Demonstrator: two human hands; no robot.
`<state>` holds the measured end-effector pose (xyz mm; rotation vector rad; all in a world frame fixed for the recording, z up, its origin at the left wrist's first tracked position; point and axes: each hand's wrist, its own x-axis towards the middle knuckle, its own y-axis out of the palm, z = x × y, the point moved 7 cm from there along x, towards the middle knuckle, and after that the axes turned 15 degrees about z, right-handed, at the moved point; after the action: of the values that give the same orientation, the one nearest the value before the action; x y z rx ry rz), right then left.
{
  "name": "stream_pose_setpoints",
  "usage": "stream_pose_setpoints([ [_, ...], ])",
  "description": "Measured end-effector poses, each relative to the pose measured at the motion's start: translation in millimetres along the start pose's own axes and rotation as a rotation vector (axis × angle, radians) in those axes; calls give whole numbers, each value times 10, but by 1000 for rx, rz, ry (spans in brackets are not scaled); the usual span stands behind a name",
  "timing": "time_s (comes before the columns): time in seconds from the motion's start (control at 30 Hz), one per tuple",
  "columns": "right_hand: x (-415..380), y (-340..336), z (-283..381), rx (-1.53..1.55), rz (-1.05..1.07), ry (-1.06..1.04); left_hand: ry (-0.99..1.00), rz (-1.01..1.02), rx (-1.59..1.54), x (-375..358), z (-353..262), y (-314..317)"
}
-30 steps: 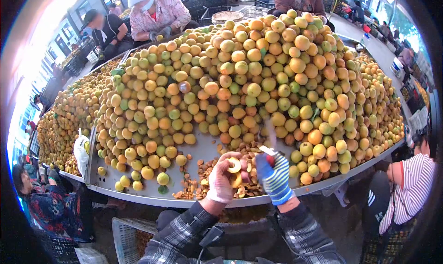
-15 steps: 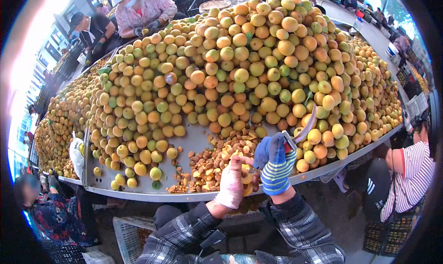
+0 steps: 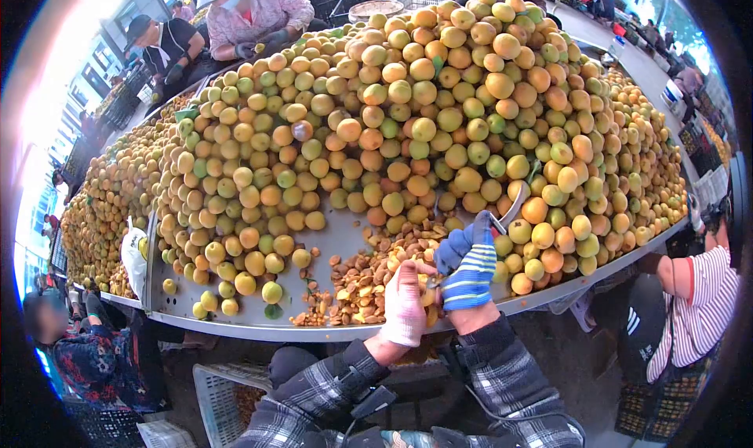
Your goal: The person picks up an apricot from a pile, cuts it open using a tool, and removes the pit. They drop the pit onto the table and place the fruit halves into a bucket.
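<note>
My left hand [image 3: 405, 305], in a white and pink glove, is closed round an apricot [image 3: 431, 313] that is mostly hidden behind its fingers. Right beside it, my right hand [image 3: 468, 266] wears a blue glove with striped cuff and grips a knife. The curved knife blade [image 3: 514, 206] points up and away from the hands, toward the fruit. Both hands meet over the near table edge, and their fingertips almost touch. Just beyond them lies a heap of pits and apricot pieces [image 3: 362, 279]. Behind that rises a large pile of whole apricots [image 3: 392, 126].
The metal table [image 3: 259, 326] has a raised front rim. A white bag [image 3: 135, 260] hangs at the left divider. Below stands a white crate [image 3: 216, 401]. People sit at left and right; a co-worker in a pink patterned top [image 3: 259, 21] works across the pile.
My right hand has tipped the knife, its blade now lower and closer to the glove. My hands have come closer together. The whole view has shifted slightly.
</note>
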<state>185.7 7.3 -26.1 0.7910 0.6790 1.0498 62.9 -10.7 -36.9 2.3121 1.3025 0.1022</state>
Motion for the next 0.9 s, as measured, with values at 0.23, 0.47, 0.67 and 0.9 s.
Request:
stream_pose_setpoints([
  [0.23, 25, -100, -117, 126, -54, 93, 68, 35, 98, 5, -11, -63],
  [0.47, -27, -90, -175, 160, -111, 193, 242, 22, 216, 34, -111, -12],
  [0.67, 64, 1, -161, 200, 128, 219, 73, 65, 35, 53, -45, -58],
  [0.9, -263, 504, 224, -1102, 271, -308, 51, 56, -1, 199, -106, -275],
])
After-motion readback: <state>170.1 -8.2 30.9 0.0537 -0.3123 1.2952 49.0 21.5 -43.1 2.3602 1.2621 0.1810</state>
